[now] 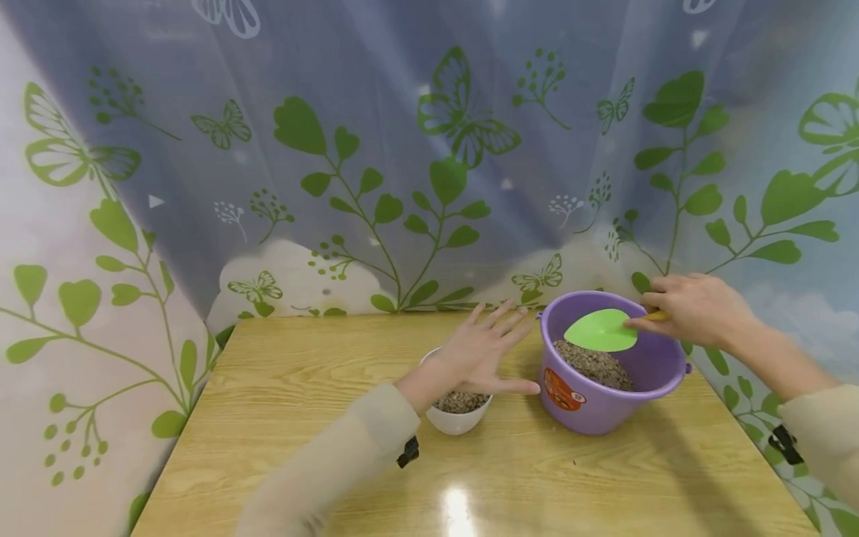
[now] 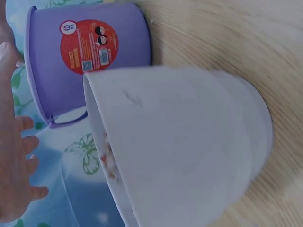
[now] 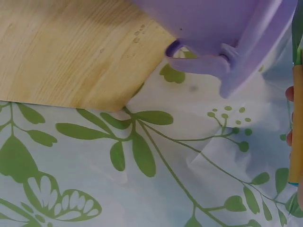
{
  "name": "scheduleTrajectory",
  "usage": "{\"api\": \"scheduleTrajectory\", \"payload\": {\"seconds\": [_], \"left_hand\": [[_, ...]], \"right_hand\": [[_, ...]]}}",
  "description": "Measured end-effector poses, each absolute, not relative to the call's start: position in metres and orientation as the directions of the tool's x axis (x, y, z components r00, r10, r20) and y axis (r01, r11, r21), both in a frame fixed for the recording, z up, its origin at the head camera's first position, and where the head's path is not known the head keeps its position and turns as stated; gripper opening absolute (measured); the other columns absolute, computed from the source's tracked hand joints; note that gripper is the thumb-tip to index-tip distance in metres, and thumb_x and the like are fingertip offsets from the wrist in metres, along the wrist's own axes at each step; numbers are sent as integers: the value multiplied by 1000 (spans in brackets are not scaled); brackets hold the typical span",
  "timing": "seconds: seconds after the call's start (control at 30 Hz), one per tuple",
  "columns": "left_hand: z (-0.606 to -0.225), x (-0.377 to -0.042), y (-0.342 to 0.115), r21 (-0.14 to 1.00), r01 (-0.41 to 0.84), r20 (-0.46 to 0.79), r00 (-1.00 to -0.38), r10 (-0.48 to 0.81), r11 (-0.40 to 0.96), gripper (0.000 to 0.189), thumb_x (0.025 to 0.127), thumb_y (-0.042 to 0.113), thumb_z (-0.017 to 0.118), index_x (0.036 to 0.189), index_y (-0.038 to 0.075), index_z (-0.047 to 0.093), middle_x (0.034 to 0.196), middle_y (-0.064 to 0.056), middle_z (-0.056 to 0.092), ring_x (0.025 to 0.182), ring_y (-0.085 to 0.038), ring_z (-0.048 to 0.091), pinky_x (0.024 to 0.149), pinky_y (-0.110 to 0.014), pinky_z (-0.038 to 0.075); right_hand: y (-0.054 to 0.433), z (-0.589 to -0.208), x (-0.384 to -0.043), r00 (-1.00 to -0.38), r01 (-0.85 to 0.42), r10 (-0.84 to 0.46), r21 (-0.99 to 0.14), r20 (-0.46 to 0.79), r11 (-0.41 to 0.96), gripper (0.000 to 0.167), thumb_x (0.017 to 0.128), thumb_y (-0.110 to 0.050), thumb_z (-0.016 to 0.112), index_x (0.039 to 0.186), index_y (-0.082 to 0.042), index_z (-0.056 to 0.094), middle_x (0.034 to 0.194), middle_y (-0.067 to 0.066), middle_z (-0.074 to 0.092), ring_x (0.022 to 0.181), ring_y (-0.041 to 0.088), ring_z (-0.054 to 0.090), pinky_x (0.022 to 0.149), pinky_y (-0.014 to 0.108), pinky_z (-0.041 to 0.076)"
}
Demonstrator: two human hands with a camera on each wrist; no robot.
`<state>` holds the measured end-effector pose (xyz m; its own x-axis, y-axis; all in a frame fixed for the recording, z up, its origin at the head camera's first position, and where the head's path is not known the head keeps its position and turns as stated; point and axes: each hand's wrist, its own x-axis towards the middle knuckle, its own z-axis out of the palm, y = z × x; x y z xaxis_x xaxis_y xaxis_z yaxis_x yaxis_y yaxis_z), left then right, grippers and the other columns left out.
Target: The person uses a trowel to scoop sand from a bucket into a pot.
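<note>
In the head view a small green shovel (image 1: 602, 330) with an orange handle (image 1: 656, 317) is over the purple bucket (image 1: 584, 406). My right hand (image 1: 698, 309) grips that handle above the bucket's right rim; the right wrist view catches the handle (image 3: 297, 125) at its edge. Brown grainy soil (image 1: 593, 364) partly fills the bucket. To its left stands a white pot (image 1: 456, 424) holding similar grainy soil (image 1: 463, 401). My left hand (image 1: 473, 354) is spread over this pot, fingers straight, holding nothing, its thumb pointing towards the bucket.
Both containers stand on a wooden table (image 1: 302, 388). Behind it and at the sides hangs a curtain (image 1: 349, 246) printed with green leaves and butterflies. The bucket's side handle (image 3: 199, 65) sticks out near the table corner in the right wrist view.
</note>
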<state>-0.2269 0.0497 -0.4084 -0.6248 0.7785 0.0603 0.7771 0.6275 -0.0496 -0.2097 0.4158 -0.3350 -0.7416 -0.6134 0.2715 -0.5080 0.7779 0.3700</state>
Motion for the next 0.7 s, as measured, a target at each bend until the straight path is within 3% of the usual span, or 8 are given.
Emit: {"api": "scheduleTrajectory", "payload": {"seconds": [0.1, 0.27, 0.47, 0.7], "left_hand": [[-409, -227, 59, -46, 774, 65, -629, 775, 632, 108, 93, 88, 40, 172, 24, 5, 180, -2, 5, 168, -27, 1, 136, -56, 7], [-412, -227, 71, -67, 762, 52, -642, 765, 644, 108, 93, 89, 37, 172, 24, 3, 180, -1, 6, 168, -27, 1, 136, -54, 6], [-415, -227, 80, -116, 751, 54, -648, 759, 650, 109, 92, 91, 34, 172, 21, 6, 180, -2, 7, 168, -27, 4, 136, -54, 4], [-417, -226, 88, -131, 741, 68, -656, 752, 659, 110, 92, 91, 34, 172, 20, 8, 180, -2, 7, 169, -26, 4, 137, -55, 10]], "right_hand": [[417, -338, -213, -719, -534, -651, 408, 242, 741, 35, 80, -57, 84, 76, -25, 70, 74, -11, 49, 65, 4, 45, 57, 27, 48], [418, -346, -218, -680, -570, -703, 452, 209, 686, 35, 81, -55, 84, 74, -26, 66, 73, -12, 47, 64, 4, 43, 57, 25, 45], [417, -352, -223, -630, -613, -759, 497, 162, 615, 38, 82, -56, 83, 75, -24, 62, 74, -9, 51, 67, 7, 47, 59, 29, 50], [414, -366, -229, -627, -624, -767, 503, 136, 598, 39, 84, -59, 80, 79, -23, 67, 77, -5, 60, 70, 11, 53, 61, 31, 50]]}}
